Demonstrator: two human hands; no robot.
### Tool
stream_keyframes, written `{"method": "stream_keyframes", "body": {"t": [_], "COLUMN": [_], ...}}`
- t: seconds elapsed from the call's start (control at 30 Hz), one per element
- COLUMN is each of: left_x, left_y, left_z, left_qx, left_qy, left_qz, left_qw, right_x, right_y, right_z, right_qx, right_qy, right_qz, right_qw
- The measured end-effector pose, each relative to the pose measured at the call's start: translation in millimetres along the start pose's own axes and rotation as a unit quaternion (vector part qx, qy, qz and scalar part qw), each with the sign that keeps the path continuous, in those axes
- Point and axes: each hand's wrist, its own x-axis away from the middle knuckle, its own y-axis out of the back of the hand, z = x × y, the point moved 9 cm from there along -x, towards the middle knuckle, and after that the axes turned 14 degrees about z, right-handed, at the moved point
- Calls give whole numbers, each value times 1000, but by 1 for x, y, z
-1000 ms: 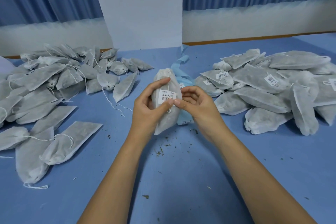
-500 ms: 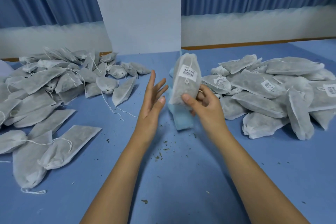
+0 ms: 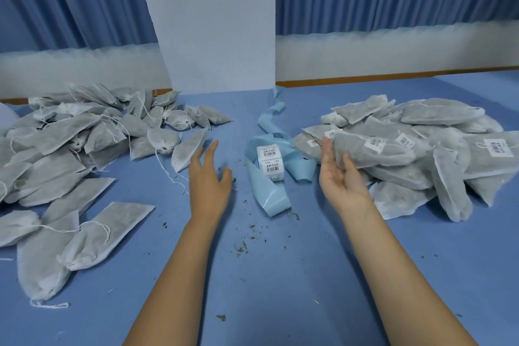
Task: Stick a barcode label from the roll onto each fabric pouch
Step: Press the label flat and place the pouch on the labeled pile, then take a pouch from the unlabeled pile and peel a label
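The roll of barcode labels (image 3: 270, 161) lies at the table's middle, with its empty blue backing strip (image 3: 271, 197) curling around it. To the left is a pile of unlabelled grey fabric pouches (image 3: 84, 146) with drawstrings. On the right, a pile of labelled pouches (image 3: 460, 149). A pouch with a fresh label (image 3: 370, 149) lies on the near left edge of that pile. My right hand (image 3: 341, 177) is palm-up with straight fingers against that pouch's left end. My left hand (image 3: 209, 177) hovers with spread fingers, empty, just right of the unlabelled pile.
A white pillar (image 3: 213, 22) and blue curtains stand behind the blue table (image 3: 280, 275). Dried herb crumbs (image 3: 241, 247) are scattered between my forearms. Several flat pouches (image 3: 84, 233) lie near the front left.
My right hand carried the labelled pouch right and laid it on the labelled pile, then opened. My left hand let go earlier and moved left toward the unlabelled pile.
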Motion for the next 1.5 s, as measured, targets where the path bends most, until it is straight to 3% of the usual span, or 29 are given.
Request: {"method": "stream_keyframes", "body": {"t": [0.17,0.23,0.33,0.47,0.6,0.77,0.87,0.93,1.0,1.1,1.2,1.27,1.43,1.5], "left_x": [-12,-17,-21,-28,-32,-35,-26,-14,-1,7,11,14,17,17], "left_y": [-3,-4,-5,4,6,22,35,53,67,51,18,5,0,2], "left_z": [48,50,47,50,62,66,60,44,26,-4,-38,-53,-65,-66], "left_qx": [-124,-179,-229,-237,-279,-174,-107,-45,92,352,378,363,350,342], "left_qy": [151,159,162,165,210,166,149,132,96,47,19,-4,-42,-44], "left_qz": [64,78,82,63,97,-6,-50,-130,-196,-132,-5,46,74,72], "left_qw": [979,968,956,955,932,971,982,982,971,925,926,931,933,936], "right_x": [-2,-3,-4,-2,-2,-3,-3,-2,5,17,22,23,20,23], "right_y": [-11,-15,-4,8,12,16,9,-12,-36,-42,-33,-33,-36,-41], "right_z": [20,29,21,-1,-9,-14,-14,-14,-25,-56,-75,-74,-59,-60], "right_qx": [22,69,126,160,197,266,423,568,671,755,779,786,798,807], "right_qy": [82,93,34,-42,-68,-79,-63,-3,51,30,-27,-22,27,44], "right_qz": [39,49,1,-33,-45,-54,-35,33,128,216,242,251,222,239], "right_qw": [996,992,991,986,977,959,903,823,729,619,578,565,559,539]}}
